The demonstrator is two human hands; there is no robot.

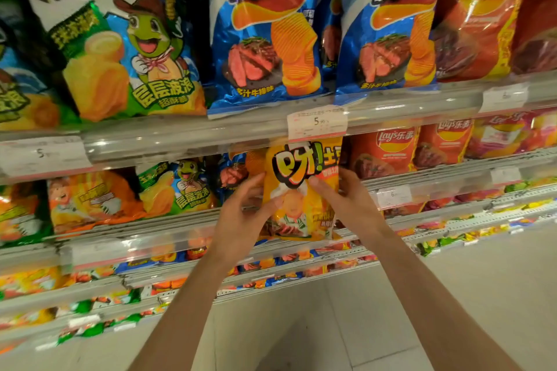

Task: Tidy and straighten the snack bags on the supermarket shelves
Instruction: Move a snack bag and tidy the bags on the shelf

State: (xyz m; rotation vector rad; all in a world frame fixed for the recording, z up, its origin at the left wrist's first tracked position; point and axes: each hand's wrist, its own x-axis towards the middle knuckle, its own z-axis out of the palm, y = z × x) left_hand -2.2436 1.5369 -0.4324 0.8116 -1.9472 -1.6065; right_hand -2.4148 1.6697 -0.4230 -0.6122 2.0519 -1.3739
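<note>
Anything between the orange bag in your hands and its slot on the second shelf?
The orange bag is gripped by the left hand and right hand, its top behind the price tag. Nothing visible blocks it.

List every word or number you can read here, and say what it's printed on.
"好友趣": blue steak bags, top shelf.
"Lay's乐事": red bag, top shelf.
"层层波浪": green turtle bag.
"5": price tag.
"6": lower price tag.
Held yellow bag: large print partly covered. Other tags: too blurred.
</note>
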